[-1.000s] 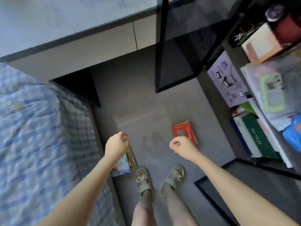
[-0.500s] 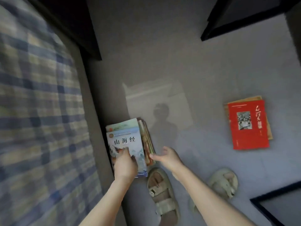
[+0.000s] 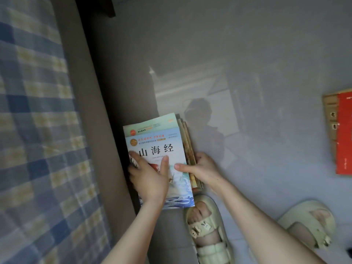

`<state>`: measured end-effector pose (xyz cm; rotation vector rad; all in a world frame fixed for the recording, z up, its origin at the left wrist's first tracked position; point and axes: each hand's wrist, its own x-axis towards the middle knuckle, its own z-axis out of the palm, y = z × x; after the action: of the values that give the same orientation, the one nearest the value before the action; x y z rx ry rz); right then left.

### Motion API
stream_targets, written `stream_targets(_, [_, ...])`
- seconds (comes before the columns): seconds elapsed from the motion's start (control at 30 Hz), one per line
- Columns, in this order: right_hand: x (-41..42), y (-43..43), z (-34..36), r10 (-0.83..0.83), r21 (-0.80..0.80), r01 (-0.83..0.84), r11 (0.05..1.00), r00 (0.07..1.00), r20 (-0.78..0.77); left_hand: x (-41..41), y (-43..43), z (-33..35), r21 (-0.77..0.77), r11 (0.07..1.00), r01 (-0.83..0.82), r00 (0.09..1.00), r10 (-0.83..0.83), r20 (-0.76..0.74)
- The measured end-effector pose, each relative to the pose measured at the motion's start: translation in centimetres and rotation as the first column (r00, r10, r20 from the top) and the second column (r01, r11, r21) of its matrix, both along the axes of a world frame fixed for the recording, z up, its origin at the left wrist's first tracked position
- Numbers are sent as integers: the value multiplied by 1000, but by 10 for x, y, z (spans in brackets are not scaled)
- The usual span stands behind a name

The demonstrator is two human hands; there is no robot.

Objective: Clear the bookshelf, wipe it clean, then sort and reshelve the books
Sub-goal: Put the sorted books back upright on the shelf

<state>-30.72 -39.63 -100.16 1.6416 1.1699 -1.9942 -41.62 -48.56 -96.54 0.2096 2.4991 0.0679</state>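
Okay, I see the book stack [image 3: 155,139] on the floor [image 3: 247,54], left hand [image 3: 148,178] clasping its left edge, right hand [image 3: 201,167] pinching its right edge, thumbs on top.

**One title legible**

The top book [image 3: 162,149], near left, carries 山海经 in large dark characters across its pale blue cover. The smaller lines above are too blurred to read. The red book [image 3: 344,134] at the right edge bears small vertical print, probably a title, which cannot be read.

Dim, soft-focus view; glossy floor [image 3: 247,54] mirrors a bright window; edges blurred.
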Motion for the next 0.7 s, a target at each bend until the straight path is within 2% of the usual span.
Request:
stream_targets(0.13, [8, 14, -1, -97, -173, 84, 981, 993, -66, 11, 7, 3, 44, 999, 28, 1000, -28, 1])
stream_targets(0.23, [11, 18, -1, -122, -212, 101, 972, 989, -86, 6, -3, 6, 105, 994, 14, 1000, -12, -22])
stream_targets(0.27, [12, 18, -1, -120, -208, 100, 973, 989, -86, 1, -11, 2, 108, 994, -34, 999, 37, -24])
stream_targets(0.33, [12, 16, 2, -143, -198, 122, 973, 985, -96, -10, -18, -5, 131, 953, -273, 962, 267, 61])
stream_targets(0.4, [12, 13, 4, -189, -183, 168, 969, 976, -108, -15, -13, -9, 171, 785, -596, 792, 541, 282])
stream_targets(0.43, [11, 12, 5, -204, -179, 182, 967, 972, -118, -16, -9, -9, 161, 698, -698, 692, 598, 405])
stream_targets(0.47, [12, 10, 4, -214, -182, 189, 965, 968, -130, -17, -5, -8, 165, 646, -745, 629, 598, 497])
stream_targets(0.5, [12, 10, 4, -223, -189, 196, 962, 966, -133, -18, -3, -8, 177, 632, -754, 611, 576, 543])
stream_targets(0.7, [30, 34, 7, -283, -232, 251, 940, 952, -118, 7, 8, -8, 264, 626, -734, 622, 464, 631])
